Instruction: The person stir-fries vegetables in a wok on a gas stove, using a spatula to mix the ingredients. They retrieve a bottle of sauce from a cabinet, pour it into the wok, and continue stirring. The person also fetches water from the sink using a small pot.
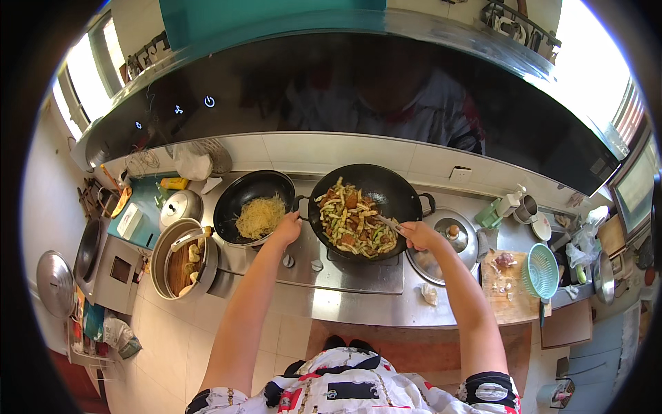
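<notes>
My left hand grips the left loop handle of a black wok on the stove. In the wok lies a mix of pale and green vegetable strips with browned pieces, heaped toward its left and front. My right hand holds a metal cooking utensil, its far end among the food and too covered to tell its shape. Left of the wok, close to my left hand, a second black pan holds thin yellowish shreds or noodles.
A large pot with pale pieces inside stands at the left. Beside my right forearm lies a domed metal lid. Farther right are a cutting board with scraps and a turquoise colander. A dark range hood overhangs the stove.
</notes>
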### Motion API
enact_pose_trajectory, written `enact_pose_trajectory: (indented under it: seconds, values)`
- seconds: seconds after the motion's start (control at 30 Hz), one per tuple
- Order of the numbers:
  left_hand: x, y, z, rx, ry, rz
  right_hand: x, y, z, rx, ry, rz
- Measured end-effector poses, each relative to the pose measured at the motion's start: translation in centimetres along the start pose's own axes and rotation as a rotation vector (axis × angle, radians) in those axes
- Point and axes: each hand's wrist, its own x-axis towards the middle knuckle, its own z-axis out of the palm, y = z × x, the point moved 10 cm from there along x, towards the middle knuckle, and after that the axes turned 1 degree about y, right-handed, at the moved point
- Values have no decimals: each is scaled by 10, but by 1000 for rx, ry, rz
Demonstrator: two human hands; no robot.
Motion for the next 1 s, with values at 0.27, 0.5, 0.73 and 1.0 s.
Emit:
enact_pose_trajectory:
  seconds: [0.27,0.5,0.73,1.0]
  values:
    - [0,1,2,-2,-16,-10,-91,-45,-7,-938,235,-269]
    - [1,6,-1,-14,-9,2,-165,-69,-27,-1020,301,-199]
    - [-2,-9,-6,-5,25,20,-188,-89,-12,-1119,102,-54]
    - [-5,18,0,17,25,20,-92,-31,-20,-995,426,-76]
